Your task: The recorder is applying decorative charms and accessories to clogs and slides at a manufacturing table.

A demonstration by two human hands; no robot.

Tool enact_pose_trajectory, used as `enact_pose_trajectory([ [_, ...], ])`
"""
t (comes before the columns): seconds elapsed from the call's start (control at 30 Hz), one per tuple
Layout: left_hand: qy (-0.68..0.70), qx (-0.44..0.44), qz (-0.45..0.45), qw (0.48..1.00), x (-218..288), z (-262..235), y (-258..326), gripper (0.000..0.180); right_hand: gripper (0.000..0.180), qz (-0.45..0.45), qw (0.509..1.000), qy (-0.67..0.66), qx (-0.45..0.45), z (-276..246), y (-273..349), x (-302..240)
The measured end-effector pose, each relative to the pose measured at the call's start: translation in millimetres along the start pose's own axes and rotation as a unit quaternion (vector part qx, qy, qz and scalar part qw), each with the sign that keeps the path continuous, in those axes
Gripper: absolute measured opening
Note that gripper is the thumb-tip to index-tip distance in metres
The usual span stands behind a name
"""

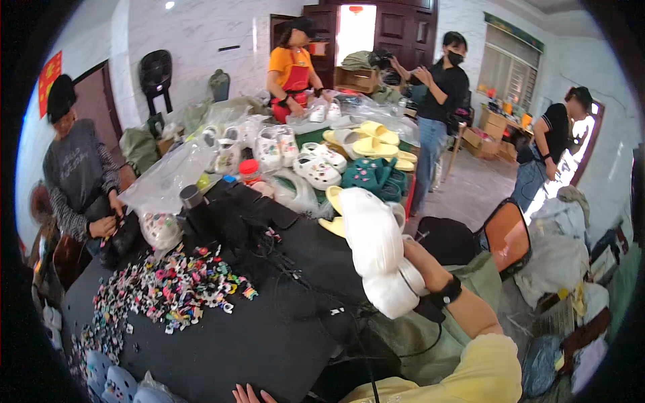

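Note:
My right hand [424, 265] grips a pair of plain white clogs [379, 258] from the right side, held up over the right edge of the black table. The fingers on the far side are hidden behind the shoes. At the bottom edge, my left hand [252, 394] shows only its fingers, stretched apart by the black table [248, 349], with nothing in them. A wide pile of small colourful shoe charms [178, 289] is spread over the table's left half. Blue-grey clogs [119, 383] sit at the near left corner.
Yellow slides [376, 138], green clogs [366, 173] and white clogs with charms [319, 168] crowd the far end. A red-lidded jar [249, 169] and a dark cylinder [191, 196] stand mid-table. Cables [316, 316] cross the right side. Several people stand around; an orange-backed chair [507, 235] is right.

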State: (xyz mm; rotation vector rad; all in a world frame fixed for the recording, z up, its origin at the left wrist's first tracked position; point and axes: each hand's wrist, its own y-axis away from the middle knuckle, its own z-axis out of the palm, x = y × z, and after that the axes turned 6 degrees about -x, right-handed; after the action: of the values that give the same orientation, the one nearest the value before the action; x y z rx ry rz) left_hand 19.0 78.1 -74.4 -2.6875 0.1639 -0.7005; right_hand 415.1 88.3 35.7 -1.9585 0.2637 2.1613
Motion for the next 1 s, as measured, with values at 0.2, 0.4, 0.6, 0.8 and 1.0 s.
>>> enact_pose_trajectory([
  [0.2, 0.006, -0.005, -0.002, 1.000, -3.4, 2.5, 0.9, 0.027, 0.027, 0.035, 0.974, 0.207, 0.082, 25.6, -24.4, 22.3],
  [0.4, 0.006, -0.004, -0.010, 1.000, -0.8, 5.6, 1.5, 0.027, 0.027, 0.022, 0.967, 0.248, 0.058, 20.6, -43.4, 32.7],
  [0.6, 0.001, 0.007, -0.022, 1.000, -4.4, 2.4, 2.3, 0.025, 0.022, -0.040, 0.944, 0.326, 0.013, 4.6, -75.5, 28.4],
  [0.8, -0.001, 0.017, -0.006, 1.000, -2.2, 9.1, -0.5, 0.023, 0.038, -0.246, 0.959, -0.012, 0.143, -51.6, -252.5, -68.7],
  [1.0, -0.002, 0.049, -0.028, 0.998, -3.9, 9.0, -1.6, 0.020, 0.030, -0.282, 0.923, 0.225, 0.133, -0.1, -305.1, -39.0],
])
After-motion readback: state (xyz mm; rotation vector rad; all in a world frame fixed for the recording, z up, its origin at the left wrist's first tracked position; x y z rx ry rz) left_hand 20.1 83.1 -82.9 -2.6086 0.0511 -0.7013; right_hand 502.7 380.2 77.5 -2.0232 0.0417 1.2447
